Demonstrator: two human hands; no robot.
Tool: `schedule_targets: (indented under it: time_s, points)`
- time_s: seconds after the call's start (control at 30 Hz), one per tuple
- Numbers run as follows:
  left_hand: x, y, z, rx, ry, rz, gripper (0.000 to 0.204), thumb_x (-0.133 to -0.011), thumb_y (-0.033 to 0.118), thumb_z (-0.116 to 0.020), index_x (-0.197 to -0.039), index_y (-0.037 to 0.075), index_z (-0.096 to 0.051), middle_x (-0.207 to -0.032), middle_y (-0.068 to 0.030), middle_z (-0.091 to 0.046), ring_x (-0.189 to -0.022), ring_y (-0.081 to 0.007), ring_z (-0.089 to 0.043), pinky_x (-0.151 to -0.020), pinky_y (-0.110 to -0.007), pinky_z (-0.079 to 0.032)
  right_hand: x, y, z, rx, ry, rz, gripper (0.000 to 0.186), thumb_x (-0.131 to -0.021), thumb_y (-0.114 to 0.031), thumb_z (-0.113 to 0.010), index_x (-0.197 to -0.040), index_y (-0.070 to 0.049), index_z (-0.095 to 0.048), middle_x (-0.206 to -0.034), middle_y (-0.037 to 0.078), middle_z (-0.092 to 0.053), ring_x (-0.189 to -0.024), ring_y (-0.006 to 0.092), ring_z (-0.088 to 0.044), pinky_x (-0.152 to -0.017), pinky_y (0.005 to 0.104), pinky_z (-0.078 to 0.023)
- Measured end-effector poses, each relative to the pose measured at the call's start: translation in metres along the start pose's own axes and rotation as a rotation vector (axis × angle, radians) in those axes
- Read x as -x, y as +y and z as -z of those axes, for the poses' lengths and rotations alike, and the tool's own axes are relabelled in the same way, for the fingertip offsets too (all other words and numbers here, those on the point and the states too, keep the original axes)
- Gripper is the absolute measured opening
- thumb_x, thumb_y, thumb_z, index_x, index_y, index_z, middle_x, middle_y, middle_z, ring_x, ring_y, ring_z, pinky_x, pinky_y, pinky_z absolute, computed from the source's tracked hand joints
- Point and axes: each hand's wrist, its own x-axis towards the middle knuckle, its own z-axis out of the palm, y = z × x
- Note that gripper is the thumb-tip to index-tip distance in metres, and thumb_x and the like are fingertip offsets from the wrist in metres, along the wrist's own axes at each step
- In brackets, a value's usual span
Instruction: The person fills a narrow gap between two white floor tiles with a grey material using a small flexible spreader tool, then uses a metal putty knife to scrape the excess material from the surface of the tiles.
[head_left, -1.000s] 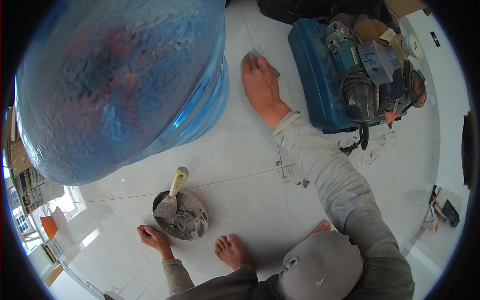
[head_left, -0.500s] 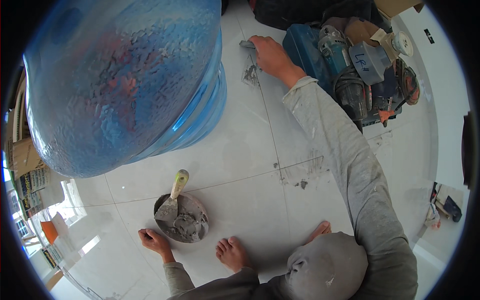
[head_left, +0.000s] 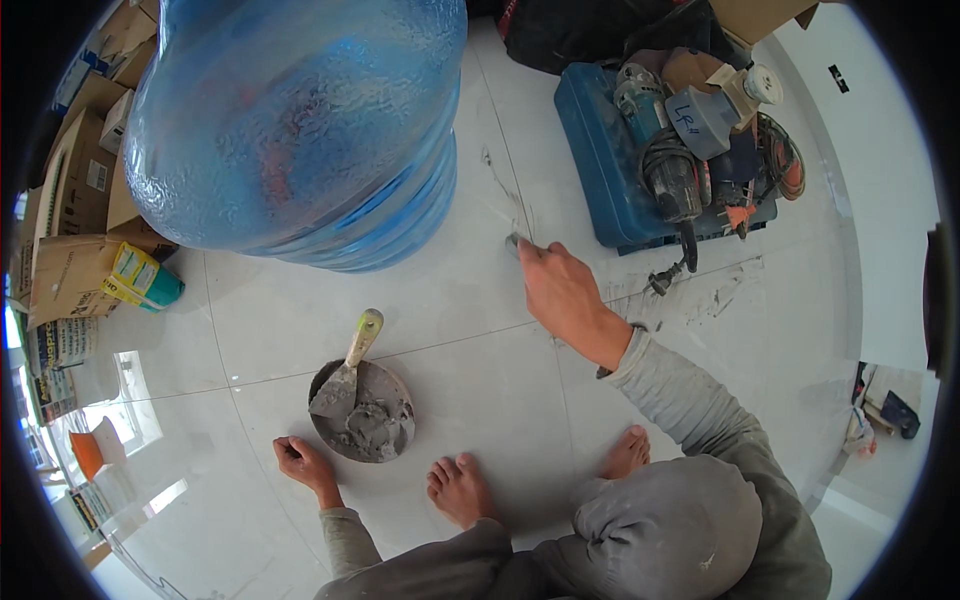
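The floor is made of pale, shiny tiles point(head_left: 490, 400) with thin lines between them; dark smears point(head_left: 712, 296) lie on it to the right; a big blue bottle point(head_left: 310, 140) stands at the upper left, and a blue case point(head_left: 595, 165) with tools on it lies at the upper right.

The right hand point(head_left: 562, 292) pinches a small grey piece point(head_left: 513, 243) in its fingertips, out over the tiles near a long line; the piece looks light and thin, maybe a bit bendy; its back edge seems the best place to hold, but wet paste could make it slippery.

The left hand point(head_left: 303, 465) is curled, beside the round bowl point(head_left: 394, 382); I cannot tell if it holds anything; the bowl has thick, soft grey paste point(head_left: 375, 428) in it, and a putty knife point(head_left: 338, 391) leans there, handle up.
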Motion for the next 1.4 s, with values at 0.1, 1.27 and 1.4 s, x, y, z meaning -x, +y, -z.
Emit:
schedule_targets:
  time_s: [0.1,1.27,1.4]
  points:
    - [0.002,0.009,-0.004,0.024,-0.014,-0.002,0.021,-0.095,0.014,-0.053,-0.079,0.001,-0.047,-0.066,-0.0038,-0.040,-0.061,-0.0149,-0.035,-0.055,-0.034,-0.031,-0.066,0.028,0.005,0.015,0.266,-0.039,0.021,-0.081,-0.003,-0.068,-0.100,0.005,-0.066,-0.091,0.019,-0.073,-0.087,0.0306,-0.068,-0.073,0.0404,-0.059]
    - [0.004,-0.001,-0.007,-0.045,-0.029,0.024,0.020,-0.094,0.012,-0.051,-0.079,-0.001,-0.047,-0.068,-0.0047,-0.042,-0.064,-0.0158,-0.036,-0.058,-0.035,-0.033,0.109,0.001,-0.017,0.154,0.004,0.171,0.040,-0.084,-0.009,-0.066,-0.121,0.005,-0.067,-0.130,0.025,-0.069,-0.113,0.0305,-0.066,-0.094,0.0372,-0.058]
    - [0.006,0.002,-0.004,-0.037,-0.029,0.016,0.020,-0.094,0.012,-0.052,-0.079,-0.001,-0.047,-0.068,-0.0041,-0.042,-0.064,-0.0156,-0.036,-0.058,-0.035,-0.033,0.111,0.018,0.033,-0.476,-0.157,-0.209,0.036,-0.088,-0.001,-0.066,-0.123,0.005,-0.066,-0.121,0.020,-0.073,-0.099,0.0288,-0.071,-0.086,0.0349,-0.059]
